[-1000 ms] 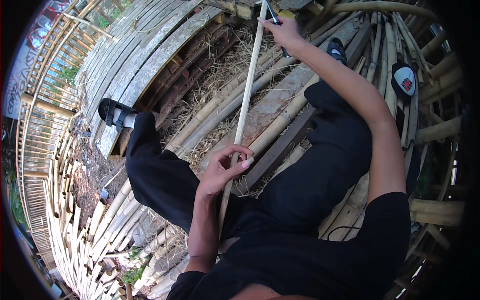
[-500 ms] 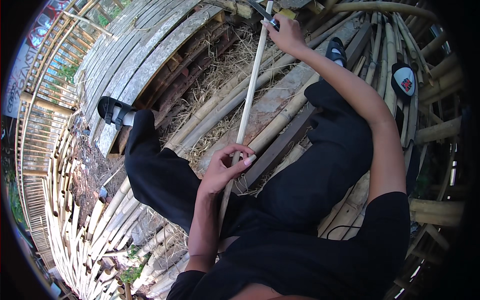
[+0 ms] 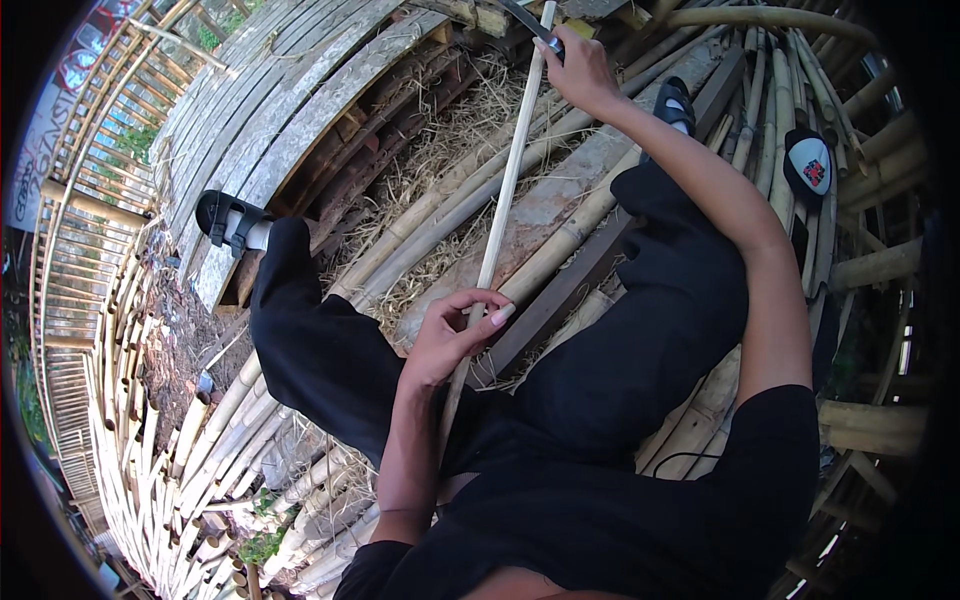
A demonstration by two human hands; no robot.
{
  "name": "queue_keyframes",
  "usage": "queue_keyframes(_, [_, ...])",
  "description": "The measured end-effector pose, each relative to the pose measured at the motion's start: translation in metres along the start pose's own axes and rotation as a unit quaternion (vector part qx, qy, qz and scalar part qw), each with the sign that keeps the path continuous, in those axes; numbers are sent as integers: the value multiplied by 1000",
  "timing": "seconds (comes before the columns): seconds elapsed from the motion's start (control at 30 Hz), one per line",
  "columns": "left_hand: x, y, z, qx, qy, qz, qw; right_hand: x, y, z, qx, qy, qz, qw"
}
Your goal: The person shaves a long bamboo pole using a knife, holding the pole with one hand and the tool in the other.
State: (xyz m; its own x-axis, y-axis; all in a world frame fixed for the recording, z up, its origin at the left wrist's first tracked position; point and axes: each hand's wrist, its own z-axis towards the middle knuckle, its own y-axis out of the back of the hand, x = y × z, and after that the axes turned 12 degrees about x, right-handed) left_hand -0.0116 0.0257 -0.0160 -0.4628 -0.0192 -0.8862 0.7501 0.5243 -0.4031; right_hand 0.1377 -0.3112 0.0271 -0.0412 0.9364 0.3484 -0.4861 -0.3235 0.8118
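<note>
Black shirt (image 3: 620, 530) nearest, at lower edge. Strip (image 3: 512, 170), long, pale and narrow, runs from the lap, over black trousers (image 3: 620, 390), up between the spread legs to the top edge, slanting slightly right. Left hand (image 3: 450, 335): fingers curled around the strip's lower part, thumb and index tips close together; grip looks loose, pressure can't be told. Right hand (image 3: 583, 72): far out near the strip's upper end, arm extended, fingers closed on the handle of a dark knife (image 3: 526, 18); blade points up-left, beside the strip's end. Can't tell if the edge touches it.

Dark beam (image 3: 565, 310) and round poles (image 3: 410, 260) lie diagonally under the strip. White-and-black rounded object (image 3: 808, 166) on bamboo at right. Sandals, left one (image 3: 225, 222) on the corner of a grey board platform (image 3: 300, 100), right one (image 3: 674, 100) near the right forearm. Dry straw (image 3: 480, 110) between poles and platform. Cut bamboo (image 3: 200, 470) piled at left; bamboo fence (image 3: 90, 215) beyond.
</note>
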Motion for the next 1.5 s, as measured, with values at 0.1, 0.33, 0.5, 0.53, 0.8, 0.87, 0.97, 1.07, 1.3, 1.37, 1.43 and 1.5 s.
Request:
queue_keyframes(0.1, [2, 0, 0, -8, 4, -14, 1000, -3, 1, 1, -9, 2, -2, 1000])
queue_keyframes(0.33, [6, 6, -1, -63, -17, 78, 995, -11, 21, 19, -85, -81, 23, 993])
queue_keyframes(0.5, [-1, 6, -3, -49, -1, 42, 998, -33, 11, 0, 6, -98, -5, 995])
queue_keyframes(0.53, [-3, 3, -2, -53, -10, 28, 998, -30, 11, -5, 23, -81, 14, 996])
queue_keyframes(0.8, [1, 4, -3, -61, -2, 9, 998, 6, 8, -10, 163, 37, 47, 985])
queue_keyframes(0.87, [0, 6, -4, -57, 13, 0, 998, 17, 4, -10, 184, 89, 49, 978])
queue_keyframes(0.97, [-2, 5, -4, -46, -1, 15, 999, 19, 0, -8, 211, 85, 24, 973])
queue_keyframes(1.07, [2, 5, -3, -30, -2, 21, 999, 18, -3, -9, 215, 70, 17, 974])
queue_keyframes(1.3, [-3, 2, -10, -35, -24, 75, 996, 41, 0, -9, 247, 87, -35, 964])
queue_keyframes(1.37, [7, 4, -10, -34, -18, 68, 997, 51, 6, -10, 277, 52, -76, 957])
queue_keyframes(1.43, [15, 5, -7, -27, -13, 63, 998, 39, 4, -13, 297, 63, -110, 947])
queue_keyframes(1.5, [17, 3, -7, -18, 14, 55, 998, 30, 6, -19, 286, 92, -154, 941])
